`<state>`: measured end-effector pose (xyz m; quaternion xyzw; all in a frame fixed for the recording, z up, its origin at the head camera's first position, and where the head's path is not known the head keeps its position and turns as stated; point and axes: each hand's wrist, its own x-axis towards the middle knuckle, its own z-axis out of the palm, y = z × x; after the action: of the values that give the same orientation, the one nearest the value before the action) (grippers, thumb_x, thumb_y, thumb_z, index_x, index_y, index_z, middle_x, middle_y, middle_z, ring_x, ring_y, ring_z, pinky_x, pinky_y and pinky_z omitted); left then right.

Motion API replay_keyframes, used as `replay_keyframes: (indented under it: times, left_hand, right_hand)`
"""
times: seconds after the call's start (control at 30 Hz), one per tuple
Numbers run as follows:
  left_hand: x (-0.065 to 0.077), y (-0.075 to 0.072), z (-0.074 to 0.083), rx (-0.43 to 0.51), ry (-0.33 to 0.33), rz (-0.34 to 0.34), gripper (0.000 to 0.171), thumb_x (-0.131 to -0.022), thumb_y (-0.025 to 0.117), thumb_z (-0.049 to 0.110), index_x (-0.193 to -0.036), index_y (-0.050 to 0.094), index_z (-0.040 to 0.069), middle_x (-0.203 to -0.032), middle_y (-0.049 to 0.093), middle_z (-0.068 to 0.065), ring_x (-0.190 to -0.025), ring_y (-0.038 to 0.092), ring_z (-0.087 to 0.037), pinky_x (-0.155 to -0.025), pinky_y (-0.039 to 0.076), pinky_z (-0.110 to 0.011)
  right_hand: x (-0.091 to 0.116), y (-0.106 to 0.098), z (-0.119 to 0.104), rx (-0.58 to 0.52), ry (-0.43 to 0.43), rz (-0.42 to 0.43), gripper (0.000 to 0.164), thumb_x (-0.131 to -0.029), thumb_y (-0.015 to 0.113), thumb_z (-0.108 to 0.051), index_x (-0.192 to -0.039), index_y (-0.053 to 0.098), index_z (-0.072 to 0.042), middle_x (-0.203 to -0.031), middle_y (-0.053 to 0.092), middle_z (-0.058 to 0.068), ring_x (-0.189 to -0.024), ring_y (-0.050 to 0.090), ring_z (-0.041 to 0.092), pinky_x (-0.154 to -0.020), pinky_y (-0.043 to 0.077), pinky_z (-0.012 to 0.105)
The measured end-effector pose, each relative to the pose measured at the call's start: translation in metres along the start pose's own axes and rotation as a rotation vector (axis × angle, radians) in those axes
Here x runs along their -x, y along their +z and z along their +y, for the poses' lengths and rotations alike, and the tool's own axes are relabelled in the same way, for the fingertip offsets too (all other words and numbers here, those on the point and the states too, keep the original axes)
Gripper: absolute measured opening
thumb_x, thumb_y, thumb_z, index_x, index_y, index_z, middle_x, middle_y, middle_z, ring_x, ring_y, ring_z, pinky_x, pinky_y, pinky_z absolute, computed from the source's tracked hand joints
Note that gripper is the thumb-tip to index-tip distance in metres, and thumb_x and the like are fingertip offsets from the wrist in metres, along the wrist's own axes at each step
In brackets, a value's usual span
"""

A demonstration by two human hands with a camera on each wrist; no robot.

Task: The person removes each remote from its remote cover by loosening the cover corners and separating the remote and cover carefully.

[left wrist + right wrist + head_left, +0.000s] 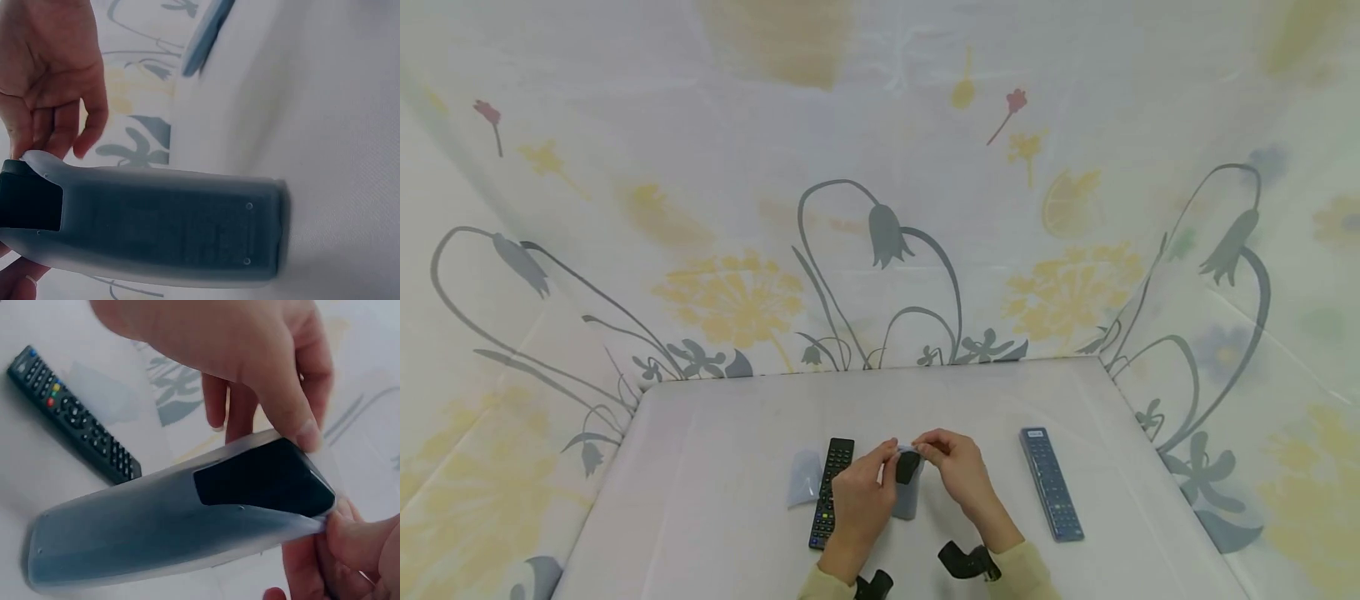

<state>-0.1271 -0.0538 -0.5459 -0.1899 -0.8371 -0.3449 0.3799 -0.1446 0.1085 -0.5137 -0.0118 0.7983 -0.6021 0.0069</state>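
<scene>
Black remote, in a translucent sleeve, sits between your left hand and right hand, both equally near, fingers pinching the sleeve's mouth; its long axis drops from them toward the counter.

I read the held cover as translucent plastic, frosted and matt. Its remote exposes smooth, dark plastic. Nearest the worktop's right edge, the sleeved remote has a translucent plastic skin. Toward the left edge, the black remote is plastic; the pale packet beside it resembles thin translucent film. My feed shows the worktop matt and finely textured.
</scene>
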Motion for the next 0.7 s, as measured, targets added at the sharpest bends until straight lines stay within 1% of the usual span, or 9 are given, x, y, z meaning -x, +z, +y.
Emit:
replay_keyframes:
  times: [0.07,0.13,0.23,0.37,0.57,0.7]
  left_hand:
    - [0.0,0.0,0.001,0.004,0.008,0.001,0.011,-0.083,0.078,0.003,-0.092,0.072,0.005,-0.099,0.076,-0.005,-0.079,0.073,-0.016,-0.061,0.056,-0.025]
    - [0.0,0.0,0.002,0.011,0.006,-0.006,0.01,-0.084,0.077,0.004,-0.092,0.072,0.005,-0.099,0.076,-0.005,-0.079,0.073,-0.016,-0.062,0.056,-0.025]
    - [-0.001,0.0,0.002,0.019,-0.011,-0.015,0.008,-0.086,0.075,0.004,-0.093,0.073,0.005,-0.099,0.076,-0.005,-0.08,0.073,-0.016,-0.063,0.056,-0.025]
    - [-0.001,-0.001,0.0,0.0,-0.025,-0.015,0.008,-0.085,0.075,0.004,-0.092,0.073,0.006,-0.099,0.076,-0.005,-0.08,0.073,-0.016,-0.063,0.056,-0.024]
    - [-0.003,-0.002,-0.002,-0.023,-0.033,-0.018,0.01,-0.085,0.076,0.006,-0.095,0.074,0.005,-0.097,0.076,-0.006,-0.079,0.073,-0.015,-0.062,0.056,-0.025]
    - [-0.002,-0.003,-0.004,-0.034,-0.037,-0.011,0.012,-0.084,0.077,0.006,-0.096,0.074,0.005,-0.095,0.076,-0.006,-0.077,0.073,-0.014,-0.061,0.056,-0.024]
  right_hand:
    - [-0.002,-0.002,0.001,-0.076,0.063,-0.047,0.009,-0.095,0.063,-0.002,-0.098,0.071,-0.001,-0.092,0.07,0.004,-0.087,0.063,0.016,-0.085,0.051,0.038]
    - [-0.003,-0.002,0.003,-0.139,0.107,-0.075,0.01,-0.097,0.061,-0.002,-0.1,0.069,0.002,-0.094,0.069,0.006,-0.089,0.063,0.017,-0.088,0.05,0.04]
    - [-0.003,0.0,0.006,-0.199,0.138,-0.078,0.013,-0.097,0.061,-0.005,-0.104,0.067,0.005,-0.096,0.07,0.007,-0.09,0.064,0.017,-0.089,0.051,0.042]
    - [-0.001,0.006,0.011,-0.236,0.13,-0.031,0.015,-0.096,0.064,-0.008,-0.105,0.067,0.004,-0.1,0.071,0.01,-0.092,0.066,0.017,-0.088,0.052,0.04]
    - [0.006,0.015,0.017,-0.309,0.083,0.02,0.017,-0.097,0.064,-0.009,-0.109,0.066,0.002,-0.107,0.071,0.012,-0.1,0.067,0.017,-0.088,0.053,0.032]
    - [0.01,0.02,0.019,-0.289,0.03,0.025,0.023,-0.092,0.071,-0.013,-0.111,0.068,-0.001,-0.111,0.07,0.011,-0.101,0.066,0.017,-0.087,0.052,0.03]
